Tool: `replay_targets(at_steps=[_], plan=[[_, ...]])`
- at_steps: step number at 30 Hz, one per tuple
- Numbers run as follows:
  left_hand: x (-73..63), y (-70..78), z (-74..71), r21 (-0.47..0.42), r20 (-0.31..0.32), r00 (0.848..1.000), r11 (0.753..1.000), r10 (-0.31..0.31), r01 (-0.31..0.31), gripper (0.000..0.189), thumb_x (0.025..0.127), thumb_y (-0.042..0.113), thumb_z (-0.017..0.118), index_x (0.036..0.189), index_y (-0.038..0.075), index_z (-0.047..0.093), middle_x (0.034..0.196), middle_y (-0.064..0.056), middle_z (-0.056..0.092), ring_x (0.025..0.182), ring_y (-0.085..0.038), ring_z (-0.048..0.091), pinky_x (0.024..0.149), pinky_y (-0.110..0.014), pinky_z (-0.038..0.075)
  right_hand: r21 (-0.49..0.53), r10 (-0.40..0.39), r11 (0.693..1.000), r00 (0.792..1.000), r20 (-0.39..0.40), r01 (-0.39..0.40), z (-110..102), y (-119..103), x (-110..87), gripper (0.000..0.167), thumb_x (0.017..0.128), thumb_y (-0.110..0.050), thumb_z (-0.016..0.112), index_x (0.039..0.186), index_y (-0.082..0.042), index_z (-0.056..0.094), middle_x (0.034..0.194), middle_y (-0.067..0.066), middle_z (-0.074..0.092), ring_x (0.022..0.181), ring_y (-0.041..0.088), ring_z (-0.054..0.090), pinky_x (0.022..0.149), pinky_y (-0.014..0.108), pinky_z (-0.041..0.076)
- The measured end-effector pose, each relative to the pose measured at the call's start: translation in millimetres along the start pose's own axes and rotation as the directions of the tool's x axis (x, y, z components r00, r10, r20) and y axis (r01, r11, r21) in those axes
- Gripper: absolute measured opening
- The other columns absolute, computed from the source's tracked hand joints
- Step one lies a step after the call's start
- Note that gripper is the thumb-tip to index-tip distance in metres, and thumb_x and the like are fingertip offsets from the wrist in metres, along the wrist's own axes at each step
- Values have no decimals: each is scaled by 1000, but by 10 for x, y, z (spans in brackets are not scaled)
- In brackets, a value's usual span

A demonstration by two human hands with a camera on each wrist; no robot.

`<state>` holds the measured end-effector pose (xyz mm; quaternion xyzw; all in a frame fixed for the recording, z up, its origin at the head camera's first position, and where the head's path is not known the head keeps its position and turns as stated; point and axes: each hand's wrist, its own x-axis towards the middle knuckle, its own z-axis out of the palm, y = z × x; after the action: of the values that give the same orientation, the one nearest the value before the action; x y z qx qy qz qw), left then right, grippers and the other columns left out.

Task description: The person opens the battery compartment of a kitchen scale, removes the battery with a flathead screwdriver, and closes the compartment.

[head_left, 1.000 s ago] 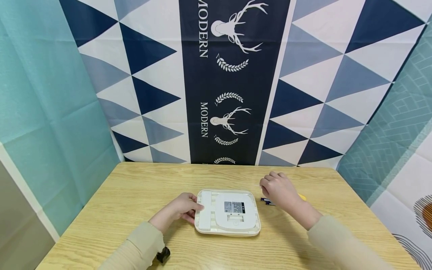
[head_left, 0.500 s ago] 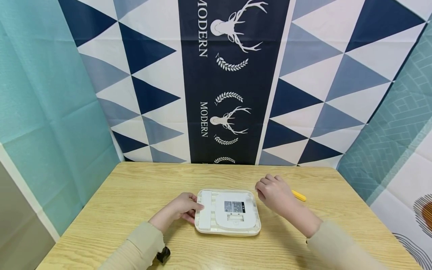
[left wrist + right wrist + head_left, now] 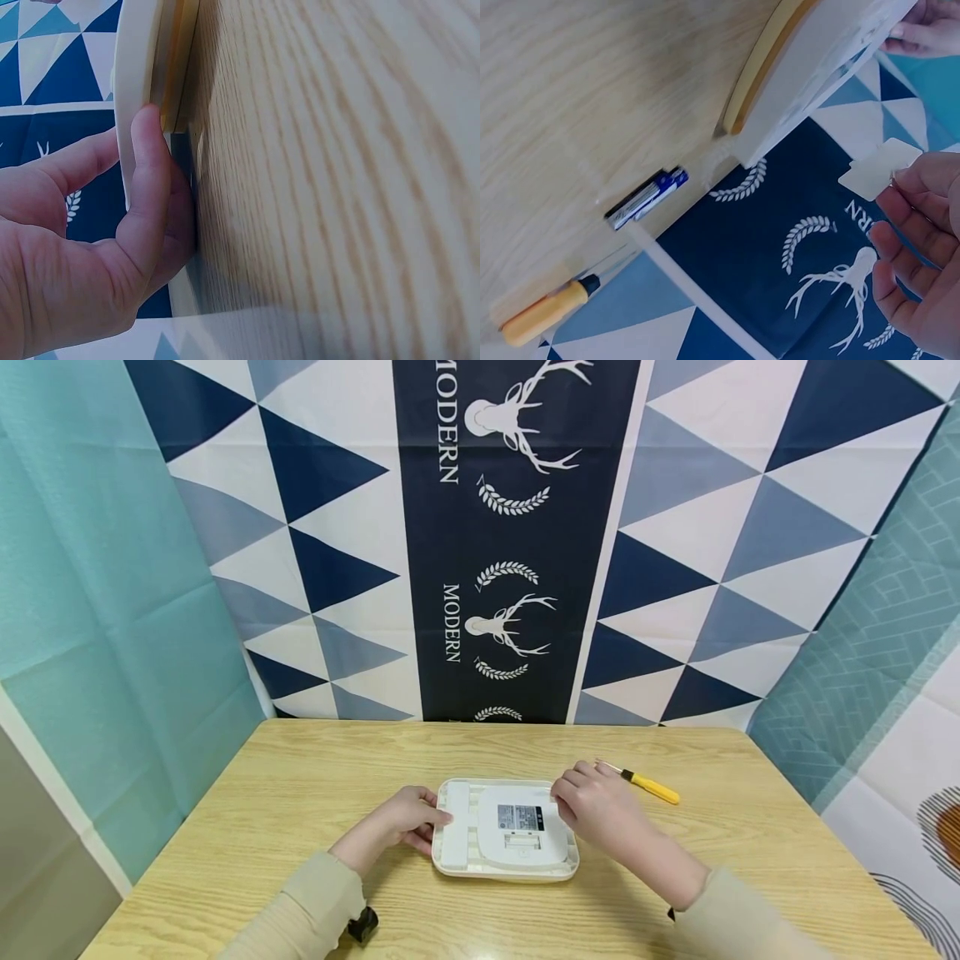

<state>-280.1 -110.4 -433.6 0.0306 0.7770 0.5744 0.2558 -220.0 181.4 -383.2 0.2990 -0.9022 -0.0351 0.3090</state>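
Observation:
A white kitchen scale [image 3: 491, 810] lies underside up on the table, showing a grey label [image 3: 521, 818] and an open battery compartment [image 3: 522, 842]. My left hand [image 3: 411, 818] grips its left edge, thumb on top and fingers beneath. My right hand [image 3: 600, 802] is over the scale's right edge and pinches a small white battery cover [image 3: 880, 169] between thumb and fingers. The cover is hidden behind the fingers in the head view. Blue-and-silver batteries [image 3: 646, 197] lie close to the scale in the right wrist view, out of sight behind my right hand from above.
Beyond my right hand lies a screwdriver [image 3: 654, 787] with a yellow handle. The wood-grain table [image 3: 337, 752] ends at a patterned cloth [image 3: 495, 543] standing behind it. A small black object [image 3: 363, 925] shows at the left sleeve.
My right hand has moved left and nearer to me, from beside the scale to over its right edge, carrying the battery cover. The screwdriver has come into view. My left hand stays put.

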Motion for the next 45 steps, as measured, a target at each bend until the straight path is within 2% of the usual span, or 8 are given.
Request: replay_targets(at_steps=[10,17,24,32,39,45], plan=[[2,0,-7,-14,7,1000,1000,2,-2,32,86,7,67,112,-3,50,78,-13,63,57,-17,60,52,-34,59,10,-75,997,992,-100,76,46,-169,-21,14,68,-9,74,73,-16,64,71,-5,62,68,14,51,55,25,38],[2,-2,-11,-17,2,1000,1000,2,-2,32,86,7,67,112,-3,50,78,-13,64,58,-17,62,53,-34,59,27,-59,998,998,-38,60,51,-265,-46,12,69,-12,76,77,-16,67,74,-5,64,70,13,52,56,24,40],[-7,2,-13,-10,-2,1000,1000,1,-1,31,87,8,67,111,-3,51,79,-13,64,58,-17,61,53,-34,59,41,-83,996,996,-43,84,71,-349,-58,12,71,-12,76,75,-16,66,72,-5,62,68,12,50,57,25,39],[-5,-6,-17,-5,4,1000,1000,5,-5,32,87,8,67,111,-3,50,79,-13,64,59,-17,62,52,-33,59,63,-74,995,997,36,72,117,-416,-80,10,74,-14,75,75,-17,65,75,-6,64,70,11,50,58,26,39],[1,-9,-18,-7,6,1000,1000,3,-3,32,87,8,67,111,-3,50,79,-13,64,58,-17,61,52,-33,59,35,-129,991,991,-38,130,224,-432,-103,11,70,-12,75,71,-16,65,74,-6,65,68,12,51,57,26,39],[1,-10,-14,-10,6,1000,1000,4,-4,32,87,8,67,111,-3,51,80,-13,63,58,-17,61,52,-33,59,27,-147,988,987,-72,149,274,-451,-106,13,68,-12,76,70,-15,64,72,-5,64,68,12,50,56,24,37]])
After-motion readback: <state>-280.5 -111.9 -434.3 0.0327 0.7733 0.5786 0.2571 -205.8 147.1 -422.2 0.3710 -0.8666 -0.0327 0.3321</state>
